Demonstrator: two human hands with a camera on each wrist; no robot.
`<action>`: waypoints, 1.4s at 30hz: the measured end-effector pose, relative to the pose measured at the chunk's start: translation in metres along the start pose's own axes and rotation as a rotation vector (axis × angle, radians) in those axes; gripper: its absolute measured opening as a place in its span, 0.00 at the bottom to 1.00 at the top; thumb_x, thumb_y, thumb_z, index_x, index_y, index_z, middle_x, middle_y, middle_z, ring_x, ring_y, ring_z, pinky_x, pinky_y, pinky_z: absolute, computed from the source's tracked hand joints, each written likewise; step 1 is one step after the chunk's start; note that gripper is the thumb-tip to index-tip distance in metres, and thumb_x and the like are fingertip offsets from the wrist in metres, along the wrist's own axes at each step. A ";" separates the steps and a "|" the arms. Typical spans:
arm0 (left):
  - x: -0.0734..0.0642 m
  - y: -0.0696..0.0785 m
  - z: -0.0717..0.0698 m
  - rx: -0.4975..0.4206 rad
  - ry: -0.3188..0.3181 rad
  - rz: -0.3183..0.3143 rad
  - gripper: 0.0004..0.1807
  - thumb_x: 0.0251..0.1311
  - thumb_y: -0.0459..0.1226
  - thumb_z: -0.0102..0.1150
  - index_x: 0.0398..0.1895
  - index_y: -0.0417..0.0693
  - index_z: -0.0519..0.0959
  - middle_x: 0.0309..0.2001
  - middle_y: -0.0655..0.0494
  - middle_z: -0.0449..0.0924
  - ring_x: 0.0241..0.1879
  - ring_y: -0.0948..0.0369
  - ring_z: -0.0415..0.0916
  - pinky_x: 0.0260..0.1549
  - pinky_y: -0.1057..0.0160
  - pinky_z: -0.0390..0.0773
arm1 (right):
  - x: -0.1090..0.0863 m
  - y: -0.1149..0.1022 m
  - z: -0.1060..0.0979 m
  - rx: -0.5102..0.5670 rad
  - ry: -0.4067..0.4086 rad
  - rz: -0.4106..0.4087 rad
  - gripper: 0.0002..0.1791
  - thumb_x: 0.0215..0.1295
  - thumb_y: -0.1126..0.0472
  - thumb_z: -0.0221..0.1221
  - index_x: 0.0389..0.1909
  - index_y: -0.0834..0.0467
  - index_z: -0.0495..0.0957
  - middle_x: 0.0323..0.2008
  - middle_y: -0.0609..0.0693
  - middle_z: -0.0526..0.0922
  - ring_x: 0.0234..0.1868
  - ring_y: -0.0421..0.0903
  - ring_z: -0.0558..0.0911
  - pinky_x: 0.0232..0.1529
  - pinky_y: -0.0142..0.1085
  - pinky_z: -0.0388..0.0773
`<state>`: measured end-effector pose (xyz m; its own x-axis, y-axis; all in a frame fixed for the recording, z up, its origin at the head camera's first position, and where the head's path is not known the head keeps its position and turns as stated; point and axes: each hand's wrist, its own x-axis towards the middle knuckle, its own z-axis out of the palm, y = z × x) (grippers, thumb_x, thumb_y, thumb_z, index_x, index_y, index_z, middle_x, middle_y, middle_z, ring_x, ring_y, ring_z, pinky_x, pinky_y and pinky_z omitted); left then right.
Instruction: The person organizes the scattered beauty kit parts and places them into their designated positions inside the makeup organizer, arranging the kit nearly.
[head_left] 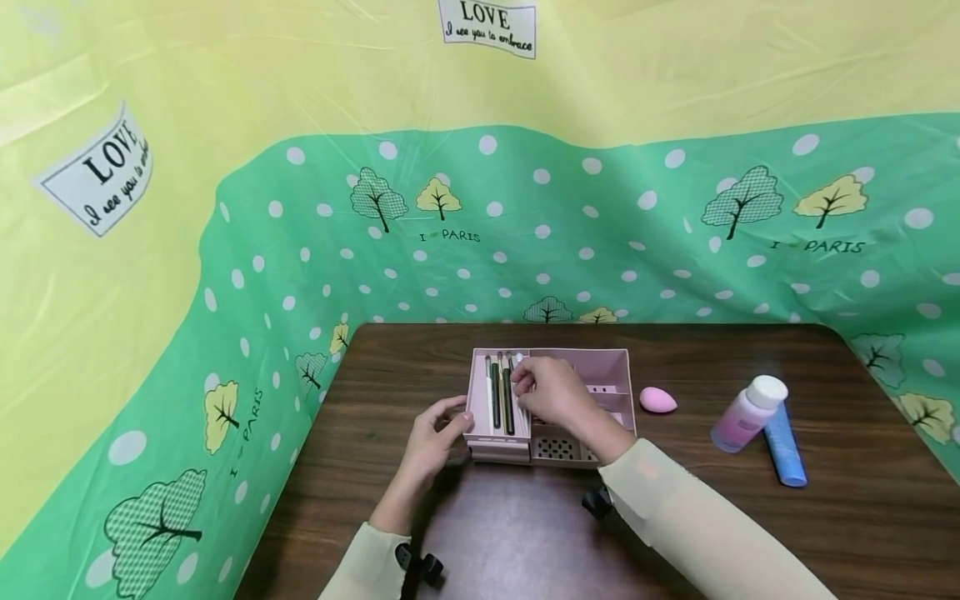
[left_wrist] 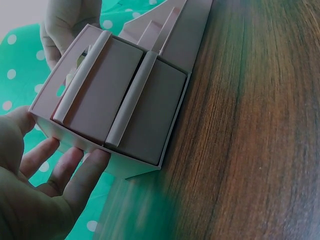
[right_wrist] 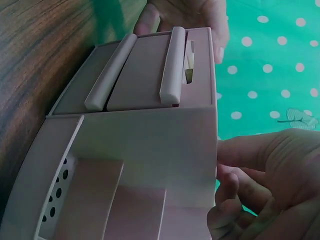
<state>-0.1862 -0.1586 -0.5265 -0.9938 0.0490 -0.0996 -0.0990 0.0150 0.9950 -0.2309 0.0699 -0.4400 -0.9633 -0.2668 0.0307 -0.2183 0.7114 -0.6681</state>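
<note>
A pink desk organizer [head_left: 615,367] stands in the middle of a dark wooden table [head_left: 750,533]. Its left compartment holds several slim brushes [head_left: 497,404]. My left hand [head_left: 456,417] rests against the organizer's front left corner, with fairly straight fingers [left_wrist: 87,167] on the outer wall beside the two drawer fronts [left_wrist: 125,95]. My right hand [head_left: 522,385] reaches over the organizer from the right, its fingers curled down and pinching one brush in the left compartment. In the right wrist view the curled fingers [right_wrist: 265,160] sit at the organizer's wall [right_wrist: 150,145]; the brush is hidden there.
A pink egg-shaped sponge [head_left: 657,400] lies just right of the organizer. Further right a pink bottle with a white cap [head_left: 746,414] lies tilted against a blue tube [head_left: 785,437]. Green and yellow printed sheeting [head_left: 525,233] encloses the table at the back and sides.
</note>
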 end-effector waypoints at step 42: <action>0.002 -0.003 -0.001 0.018 -0.011 0.040 0.22 0.68 0.37 0.65 0.63 0.41 0.79 0.42 0.48 0.81 0.38 0.61 0.82 0.36 0.49 0.89 | -0.022 0.050 -0.032 0.172 0.015 -0.020 0.20 0.57 0.63 0.74 0.52 0.58 0.85 0.44 0.53 0.88 0.41 0.46 0.86 0.42 0.39 0.85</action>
<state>-0.1883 -0.1593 -0.5295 -0.9963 0.0608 -0.0599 -0.0581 0.0309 0.9978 -0.2254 0.1318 -0.4504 -0.9614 -0.2695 0.0554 -0.2089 0.5838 -0.7846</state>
